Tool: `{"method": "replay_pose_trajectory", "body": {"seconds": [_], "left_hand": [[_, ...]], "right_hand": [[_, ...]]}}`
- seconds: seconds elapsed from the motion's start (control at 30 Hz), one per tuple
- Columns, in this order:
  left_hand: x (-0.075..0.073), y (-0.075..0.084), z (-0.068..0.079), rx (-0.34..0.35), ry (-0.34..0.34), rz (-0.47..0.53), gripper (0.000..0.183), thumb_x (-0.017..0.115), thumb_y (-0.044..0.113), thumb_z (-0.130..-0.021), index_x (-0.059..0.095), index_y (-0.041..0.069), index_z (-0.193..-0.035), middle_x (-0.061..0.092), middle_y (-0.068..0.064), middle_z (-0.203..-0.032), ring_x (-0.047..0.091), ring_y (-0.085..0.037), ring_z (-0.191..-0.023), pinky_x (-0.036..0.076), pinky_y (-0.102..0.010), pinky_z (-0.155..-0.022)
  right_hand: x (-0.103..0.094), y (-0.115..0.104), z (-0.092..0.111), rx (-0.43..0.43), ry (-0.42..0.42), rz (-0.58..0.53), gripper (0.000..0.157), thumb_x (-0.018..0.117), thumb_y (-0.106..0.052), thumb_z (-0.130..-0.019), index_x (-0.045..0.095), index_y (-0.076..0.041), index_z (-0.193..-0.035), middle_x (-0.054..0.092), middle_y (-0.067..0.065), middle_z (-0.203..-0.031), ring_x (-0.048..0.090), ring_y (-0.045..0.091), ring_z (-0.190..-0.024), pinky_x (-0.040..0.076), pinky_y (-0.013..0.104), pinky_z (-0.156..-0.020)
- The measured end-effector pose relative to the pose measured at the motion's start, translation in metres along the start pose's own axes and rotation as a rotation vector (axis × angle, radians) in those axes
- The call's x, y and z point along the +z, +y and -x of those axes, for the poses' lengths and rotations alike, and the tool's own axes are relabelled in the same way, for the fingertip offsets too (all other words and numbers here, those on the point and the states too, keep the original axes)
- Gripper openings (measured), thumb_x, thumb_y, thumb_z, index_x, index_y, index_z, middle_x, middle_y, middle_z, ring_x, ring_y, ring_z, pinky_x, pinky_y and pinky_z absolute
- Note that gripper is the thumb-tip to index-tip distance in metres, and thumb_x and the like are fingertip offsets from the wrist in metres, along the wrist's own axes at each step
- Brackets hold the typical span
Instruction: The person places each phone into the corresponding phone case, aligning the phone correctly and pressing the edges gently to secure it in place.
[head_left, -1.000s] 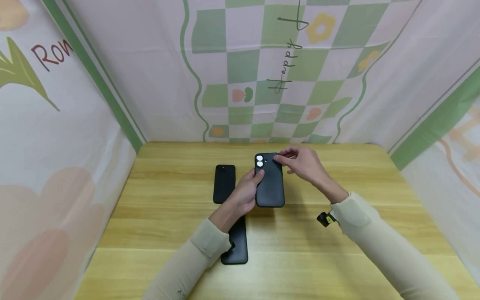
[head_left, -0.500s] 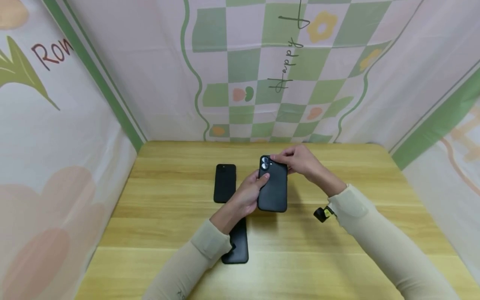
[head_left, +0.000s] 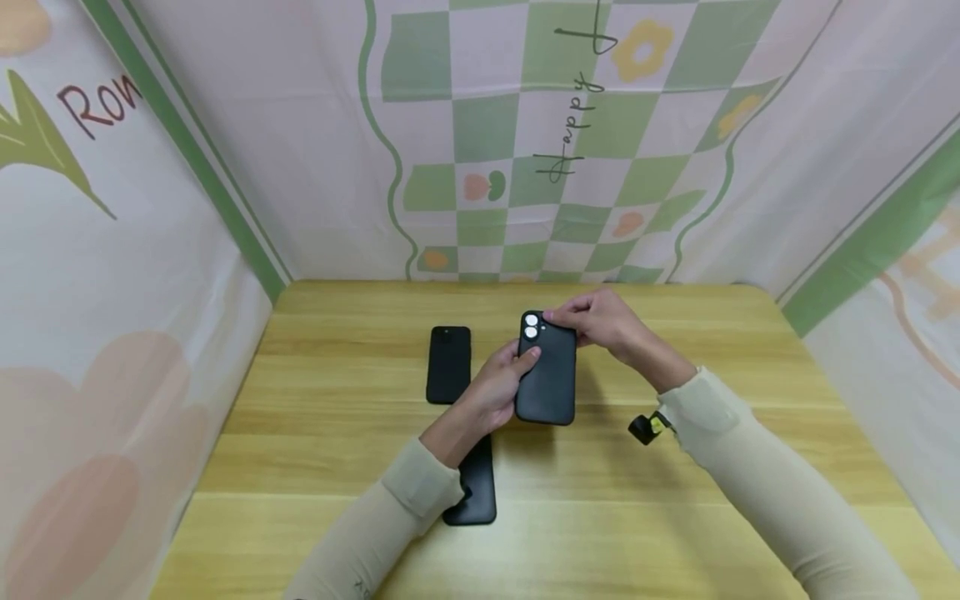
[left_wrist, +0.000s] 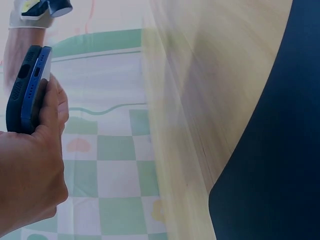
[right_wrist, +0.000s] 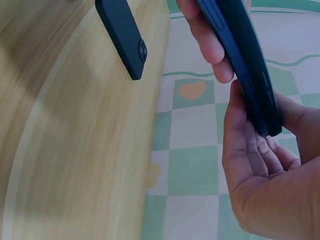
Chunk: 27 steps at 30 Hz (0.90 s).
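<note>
A blue phone sits in a black phone case, held up above the table with its back and two round camera lenses facing me. My left hand grips its left long side, thumb across the back. At the top right corner, my right hand pinches the edge, thumb on the back near the lenses. From the right wrist, a narrow line shows between phone and case along the side; whether the case is fully seated, I cannot tell.
A smaller black phone lies on the wooden table left of my hands. Another flat black item lies nearer me, partly hidden under my left forearm. Patterned cloth hangs behind the table and at both sides.
The cased phone has shifted slightly right and towards me in my left hand. My right thumb has moved closer to the lenses at the top edge. The items on the table stay put.
</note>
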<state>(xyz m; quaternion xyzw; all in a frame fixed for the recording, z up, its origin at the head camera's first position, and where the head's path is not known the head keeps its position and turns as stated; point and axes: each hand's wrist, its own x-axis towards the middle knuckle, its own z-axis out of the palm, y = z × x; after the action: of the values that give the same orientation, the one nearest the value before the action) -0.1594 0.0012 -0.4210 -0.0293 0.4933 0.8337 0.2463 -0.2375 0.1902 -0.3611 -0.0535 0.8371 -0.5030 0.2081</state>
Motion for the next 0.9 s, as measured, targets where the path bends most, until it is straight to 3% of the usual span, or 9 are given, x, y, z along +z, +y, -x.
{"method": "replay_pose_trajectory", "body": {"seconds": [0.2, 0.4, 0.53, 0.9], "left_hand": [[0.0, 0.0, 0.001, 0.0, -0.009, -0.001, 0.044, 0.047, 0.023, -0.115, 0.047, 0.009, -0.156, 0.063, -0.014, -0.144, 0.059, -0.029, -0.137, 0.049, -0.051, -0.114], [0.0, -0.001, 0.003, 0.004, -0.019, -0.009, 0.042, 0.047, 0.023, -0.115, 0.048, 0.009, -0.155, 0.064, -0.014, -0.142, 0.061, -0.029, -0.134, 0.051, -0.052, -0.112], [0.001, -0.001, 0.004, -0.003, -0.029, -0.009, 0.043, 0.047, 0.024, -0.115, 0.049, 0.01, -0.155, 0.065, -0.013, -0.141, 0.062, -0.029, -0.133, 0.052, -0.05, -0.111], [0.004, 0.0, 0.005, -0.008, -0.025, -0.001, 0.044, 0.049, 0.025, -0.114, 0.049, 0.011, -0.155, 0.066, -0.012, -0.139, 0.064, -0.026, -0.13, 0.053, -0.046, -0.109]], "right_hand": [[-0.002, 0.007, -0.001, -0.012, -0.02, -0.046, 0.038, 0.075, -0.028, -0.102, 0.076, 0.007, -0.115, 0.079, 0.005, -0.094, 0.077, 0.018, -0.079, 0.065, 0.033, -0.075], [-0.007, 0.017, -0.003, 0.03, -0.087, -0.226, 0.033, 0.071, -0.023, -0.104, 0.075, 0.005, -0.12, 0.08, 0.006, -0.095, 0.079, 0.019, -0.081, 0.065, 0.034, -0.077], [-0.009, 0.019, -0.002, 0.051, -0.118, -0.306, 0.022, 0.07, -0.02, -0.105, 0.08, -0.001, -0.112, 0.081, 0.005, -0.092, 0.079, 0.018, -0.081, 0.065, 0.032, -0.077], [-0.012, 0.023, 0.0, 0.043, -0.133, -0.345, 0.019, 0.066, -0.015, -0.107, 0.083, -0.012, -0.097, 0.08, 0.004, -0.089, 0.077, 0.014, -0.076, 0.064, 0.028, -0.072]]}}
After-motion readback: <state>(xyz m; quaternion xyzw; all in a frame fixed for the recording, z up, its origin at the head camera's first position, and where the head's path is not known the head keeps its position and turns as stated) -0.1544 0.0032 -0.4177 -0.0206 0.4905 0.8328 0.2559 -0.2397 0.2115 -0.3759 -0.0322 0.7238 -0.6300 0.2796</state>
